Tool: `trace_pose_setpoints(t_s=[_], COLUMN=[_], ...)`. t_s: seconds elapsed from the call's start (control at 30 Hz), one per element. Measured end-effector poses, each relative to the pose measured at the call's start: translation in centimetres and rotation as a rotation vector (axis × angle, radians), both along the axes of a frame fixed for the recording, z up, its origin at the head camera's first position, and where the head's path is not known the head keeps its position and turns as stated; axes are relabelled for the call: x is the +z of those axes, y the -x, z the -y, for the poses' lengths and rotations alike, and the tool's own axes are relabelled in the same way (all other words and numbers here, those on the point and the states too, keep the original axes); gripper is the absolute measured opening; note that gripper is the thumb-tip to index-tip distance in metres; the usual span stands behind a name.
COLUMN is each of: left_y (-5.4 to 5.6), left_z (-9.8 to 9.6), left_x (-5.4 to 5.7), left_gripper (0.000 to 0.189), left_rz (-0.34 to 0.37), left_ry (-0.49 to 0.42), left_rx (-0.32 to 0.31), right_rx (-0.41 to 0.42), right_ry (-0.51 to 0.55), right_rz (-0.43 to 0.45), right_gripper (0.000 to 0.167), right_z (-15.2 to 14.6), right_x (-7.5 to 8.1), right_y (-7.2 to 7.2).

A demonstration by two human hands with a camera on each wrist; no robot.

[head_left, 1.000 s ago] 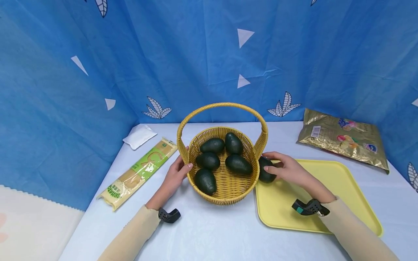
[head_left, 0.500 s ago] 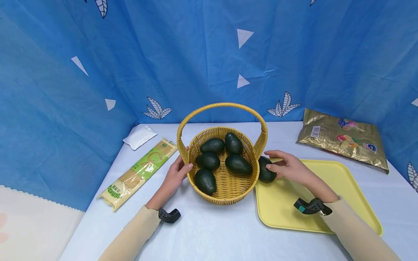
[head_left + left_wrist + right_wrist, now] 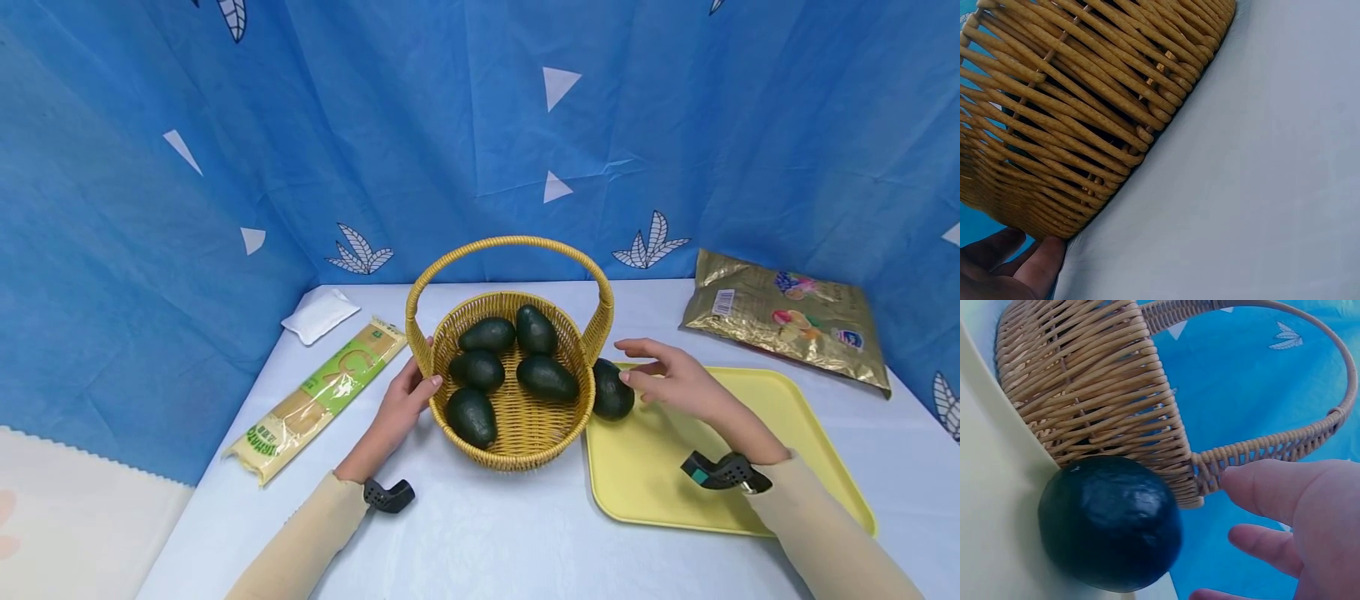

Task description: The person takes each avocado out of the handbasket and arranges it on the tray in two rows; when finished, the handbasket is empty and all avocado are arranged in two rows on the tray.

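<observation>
A yellow wicker basket (image 3: 536, 429) with a tall arched handle stands mid-table, several dark green avocados (image 3: 547, 378) inside it. My left hand (image 3: 397, 404) rests against the basket's left side; in the left wrist view its fingertips (image 3: 1044, 265) touch the woven outer wall. One more avocado (image 3: 613, 392) lies on the near-left part of the yellow tray (image 3: 660, 500), beside the basket's right wall. Just right of that avocado, my right hand (image 3: 671, 383) has its fingers spread. The right wrist view shows a gap between thumb and this avocado (image 3: 1110, 525).
Left of the basket lies a long clear-and-green noodle packet (image 3: 322, 396), with a small white packet (image 3: 321, 315) behind it. A gold foil bag (image 3: 787, 321) sits at the back right. Blue printed cloth (image 3: 465, 125) hangs behind the white table.
My right hand has opened and drawn back to the right from the avocado beside the basket. That avocado stays against the basket. The left hand has kept its place.
</observation>
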State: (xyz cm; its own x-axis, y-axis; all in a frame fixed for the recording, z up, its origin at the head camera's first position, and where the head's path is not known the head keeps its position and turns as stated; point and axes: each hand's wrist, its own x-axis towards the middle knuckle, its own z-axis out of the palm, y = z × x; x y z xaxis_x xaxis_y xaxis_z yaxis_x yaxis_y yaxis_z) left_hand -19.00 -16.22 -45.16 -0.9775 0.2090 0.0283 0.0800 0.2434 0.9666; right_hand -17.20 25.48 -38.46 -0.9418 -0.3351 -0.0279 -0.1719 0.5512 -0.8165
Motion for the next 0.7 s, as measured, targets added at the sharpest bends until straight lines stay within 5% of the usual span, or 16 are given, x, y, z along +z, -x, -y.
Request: trace_pose_setpoints(t_s=[0.3, 0.53, 0.7], left_y=[0.0, 0.1, 0.0], left_z=[0.1, 0.0, -0.1], left_x=[-0.1, -0.2, 0.0], left_gripper=[0.065, 0.064, 0.064], left_rz=[-0.034, -0.017, -0.015], left_ry=[-0.001, 0.000, -0.002], left_rx=[-0.001, -0.012, -0.008], right_rx=[-0.006, -0.002, 0.070], right_ry=[-0.043, -0.111, -0.119], right_rz=[-0.057, -0.141, -0.177], right_gripper=[0.052, 0.032, 0.026], right_z=[-0.2, 0.5, 2.3], right_x=[1.7, 3.4, 4.6], right_y=[-0.5, -1.6, -2.2])
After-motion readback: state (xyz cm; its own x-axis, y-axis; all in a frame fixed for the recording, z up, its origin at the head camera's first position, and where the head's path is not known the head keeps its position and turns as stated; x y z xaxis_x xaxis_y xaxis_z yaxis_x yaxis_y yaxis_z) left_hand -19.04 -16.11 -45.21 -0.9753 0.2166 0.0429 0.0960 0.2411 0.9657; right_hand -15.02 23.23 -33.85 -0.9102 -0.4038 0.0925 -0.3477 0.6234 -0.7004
